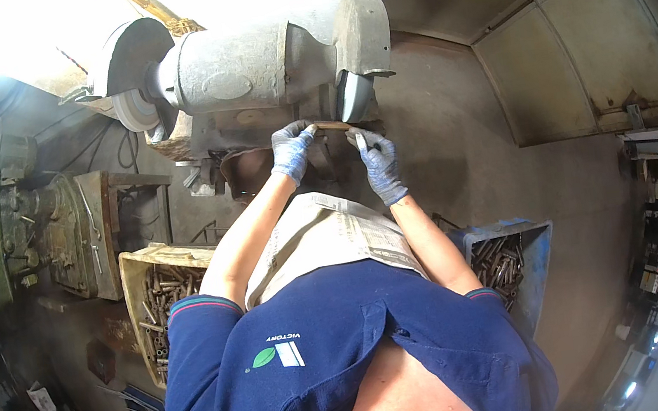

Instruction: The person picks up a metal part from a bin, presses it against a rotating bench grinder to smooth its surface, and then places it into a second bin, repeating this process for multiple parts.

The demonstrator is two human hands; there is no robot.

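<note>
- L hand (291, 154), gloved, pinches L end of thin brown rod (331, 125).
- R hand (380, 167), also gloved, has fingertips closed on rod's R end.
- Rod's approx. level, by lower edge of R wheel (356, 97) on grey grinder (232, 70); can't tell if touching.
- Yellow bin (132, 283), person's L: metal pcs. (167, 289) inside far edge.
- Blue bin (536, 257), person's R: similar pcs. inside R edge.

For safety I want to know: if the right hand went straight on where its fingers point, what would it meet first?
Beyond the brown rod it holds, the right hand would probably meet the grey grinding wheel first, though depth is unclear.
</note>
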